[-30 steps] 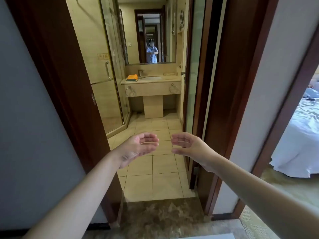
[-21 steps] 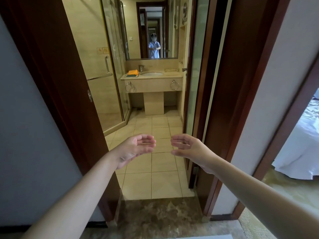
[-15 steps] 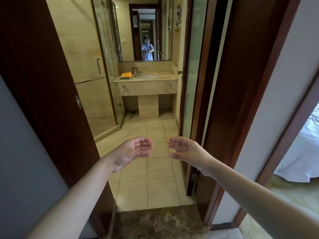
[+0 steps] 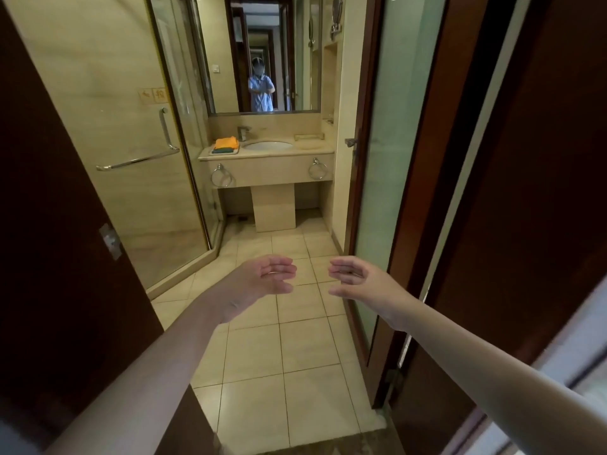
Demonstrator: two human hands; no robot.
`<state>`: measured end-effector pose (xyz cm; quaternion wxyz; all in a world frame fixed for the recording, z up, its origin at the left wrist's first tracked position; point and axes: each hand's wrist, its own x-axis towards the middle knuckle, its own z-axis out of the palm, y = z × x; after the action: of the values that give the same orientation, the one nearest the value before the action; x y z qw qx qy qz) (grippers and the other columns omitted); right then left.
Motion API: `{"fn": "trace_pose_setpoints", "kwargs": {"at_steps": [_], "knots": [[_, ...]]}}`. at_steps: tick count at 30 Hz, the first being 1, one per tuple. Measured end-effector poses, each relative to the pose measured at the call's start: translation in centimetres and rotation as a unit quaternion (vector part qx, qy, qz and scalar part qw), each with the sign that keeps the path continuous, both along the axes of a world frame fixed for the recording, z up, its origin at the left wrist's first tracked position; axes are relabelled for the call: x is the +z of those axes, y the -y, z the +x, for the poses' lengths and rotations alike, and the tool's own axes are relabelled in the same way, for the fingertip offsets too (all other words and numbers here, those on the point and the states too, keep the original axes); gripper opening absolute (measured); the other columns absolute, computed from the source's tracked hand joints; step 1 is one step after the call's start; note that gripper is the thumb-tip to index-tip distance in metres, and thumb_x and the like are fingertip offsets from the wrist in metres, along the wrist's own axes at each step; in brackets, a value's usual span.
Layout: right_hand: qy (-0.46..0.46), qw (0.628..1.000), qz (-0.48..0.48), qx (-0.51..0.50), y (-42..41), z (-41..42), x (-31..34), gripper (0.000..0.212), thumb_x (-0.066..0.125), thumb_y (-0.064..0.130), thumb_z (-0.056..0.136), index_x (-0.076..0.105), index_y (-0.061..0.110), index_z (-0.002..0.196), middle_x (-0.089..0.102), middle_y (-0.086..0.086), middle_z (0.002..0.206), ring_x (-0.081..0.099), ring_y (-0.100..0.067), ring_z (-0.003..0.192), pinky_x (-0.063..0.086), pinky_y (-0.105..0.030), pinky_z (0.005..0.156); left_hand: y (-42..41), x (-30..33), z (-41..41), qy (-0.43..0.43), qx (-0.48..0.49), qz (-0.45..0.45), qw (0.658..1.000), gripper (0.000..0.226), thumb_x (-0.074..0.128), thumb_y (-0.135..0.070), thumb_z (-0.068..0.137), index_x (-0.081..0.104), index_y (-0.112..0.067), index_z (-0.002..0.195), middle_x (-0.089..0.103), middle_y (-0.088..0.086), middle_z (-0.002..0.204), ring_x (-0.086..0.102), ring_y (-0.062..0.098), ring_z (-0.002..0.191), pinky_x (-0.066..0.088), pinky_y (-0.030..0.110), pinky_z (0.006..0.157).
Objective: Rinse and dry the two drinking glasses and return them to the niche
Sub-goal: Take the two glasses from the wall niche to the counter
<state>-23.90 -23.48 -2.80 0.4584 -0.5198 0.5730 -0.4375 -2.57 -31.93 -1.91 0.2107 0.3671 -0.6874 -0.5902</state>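
Left hand point(image 4: 262, 277), right hand point(image 4: 358, 280): grips relaxed, empty. Glasses: not discernible (perhaps the niche point(image 4: 329, 83), 1 o'clock). Risk: wet glass slipping onto floor tiles point(image 4: 295, 349).

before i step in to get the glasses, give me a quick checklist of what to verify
1. Both hands free: ok. The left hand and right hand hold nothing, fingers relaxed.
2. Way to the vanity clear: ok. The tiled floor shows no obstacle and the frosted glass door stands open.
3. Glasses located: cannot tell. No glass shows in the wall niche, seen edge-on.
4. Sink ready for rinsing: ok. The basin looks empty, faucet behind it.
5. Something to dry with: cannot tell. Folded orange cloths lie left of the basin; both towel rings are empty.
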Motion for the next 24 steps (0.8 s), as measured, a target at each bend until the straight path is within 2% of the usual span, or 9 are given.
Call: {"fn": "trace_pose_setpoints", "kwargs": {"at_steps": [3, 5, 7, 10, 13, 16, 21, 24], "knots": [[0.008, 1.0, -0.001, 0.006, 3.8, -1.2, -0.5, 0.049, 0.072, 0.01, 0.079, 0.05, 0.028, 0.119, 0.058, 0.013, 0.115, 0.053, -0.005, 0.115, 0.044, -0.017, 0.09, 4.1, -1.0, -1.5, 0.005, 0.007, 0.012, 1.0, 0.049, 0.068, -0.005, 0.078, 0.047, -0.024, 0.119, 0.06, -0.012, 0.114, 0.056, -0.003, 0.104, 0.043, 0.014, 0.087], [0.012, 1.0, 0.001, 0.006, 6.6, -2.2, -1.1, 0.05, 0.072, 0.011, 0.078, 0.05, 0.026, 0.12, 0.058, 0.01, 0.119, 0.053, -0.007, 0.118, 0.044, -0.024, 0.097, 7.0, -1.6, -2.7, 0.012, 0.006, 0.015, 1.0, 0.05, 0.068, -0.005, 0.078, 0.049, -0.024, 0.12, 0.061, -0.014, 0.113, 0.057, -0.004, 0.103, 0.043, 0.012, 0.083], [0.011, 1.0, -0.002, 0.002, 9.7, -3.3, -1.7, 0.05, 0.073, 0.011, 0.077, 0.051, 0.027, 0.119, 0.057, 0.008, 0.121, 0.052, -0.01, 0.121, 0.042, -0.032, 0.105, 9.7, -2.0, -4.0, 0.003, 0.013, 0.019, 1.0, 0.048, 0.068, -0.003, 0.079, 0.05, -0.024, 0.118, 0.061, -0.013, 0.114, 0.056, -0.004, 0.104, 0.044, 0.016, 0.088], [0.005, 1.0, -0.013, 0.006, 15.1, -5.0, -2.3, 0.048, 0.073, 0.012, 0.077, 0.051, 0.03, 0.117, 0.058, 0.01, 0.119, 0.051, -0.01, 0.122, 0.041, -0.035, 0.106, 14.5, -2.3, -6.1, -0.007, 0.033, 0.012, 0.999, 0.046, 0.066, -0.003, 0.08, 0.051, -0.023, 0.118, 0.06, -0.011, 0.117, 0.056, -0.002, 0.108, 0.045, 0.018, 0.087], [0.0, 1.0, -0.014, 0.017, 20.3, -6.3, -2.3, 0.051, 0.073, 0.014, 0.078, 0.051, 0.029, 0.121, 0.058, 0.013, 0.118, 0.051, -0.008, 0.12, 0.042, -0.032, 0.104, 19.0, -2.2, -7.7, -0.02, 0.038, 0.024, 0.999, 0.048, 0.067, -0.003, 0.079, 0.051, -0.021, 0.12, 0.06, -0.007, 0.12, 0.056, 0.003, 0.112, 0.045, 0.02, 0.09], [-0.008, 0.999, -0.014, 0.033, 25.4, -7.2, -2.1, 0.055, 0.073, 0.014, 0.078, 0.05, 0.026, 0.126, 0.056, 0.011, 0.119, 0.051, -0.008, 0.119, 0.044, -0.028, 0.1, 23.3, -2.3, -8.9, -0.022, 0.043, 0.024, 0.999, 0.045, 0.068, -0.004, 0.077, 0.052, -0.024, 0.114, 0.06, -0.006, 0.12, 0.056, 0.005, 0.113, 0.043, 0.026, 0.096], [-0.001, 0.999, -0.013, 0.051, 32.9, -8.3, -2.8, 0.058, 0.074, 0.014, 0.078, 0.047, 0.027, 0.128, 0.054, 0.013, 0.12, 0.05, -0.006, 0.119, 0.045, -0.018, 0.089, 30.3, -3.2, -9.4, -0.037, 0.064, 0.038, 0.997, 0.052, 0.069, -0.002, 0.076, 0.05, -0.018, 0.122, 0.059, -0.005, 0.122, 0.057, 0.009, 0.114, 0.05, 0.022, 0.088], [0.003, 0.998, -0.017, 0.054, 38.1, -8.9, -3.3, 0.057, 0.074, 0.015, 0.078, 0.047, 0.026, 0.127, 0.054, 0.013, 0.12, 0.05, -0.007, 0.12, 0.044, -0.022, 0.093, 35.3, -3.4, -9.8, -0.043, 0.063, 0.041, 0.996, 0.049, 0.068, -0.001, 0.077, 0.051, -0.02, 0.119, 0.058, -0.005, 0.123, 0.056, 0.009, 0.114, 0.051, 0.024, 0.088]]}}
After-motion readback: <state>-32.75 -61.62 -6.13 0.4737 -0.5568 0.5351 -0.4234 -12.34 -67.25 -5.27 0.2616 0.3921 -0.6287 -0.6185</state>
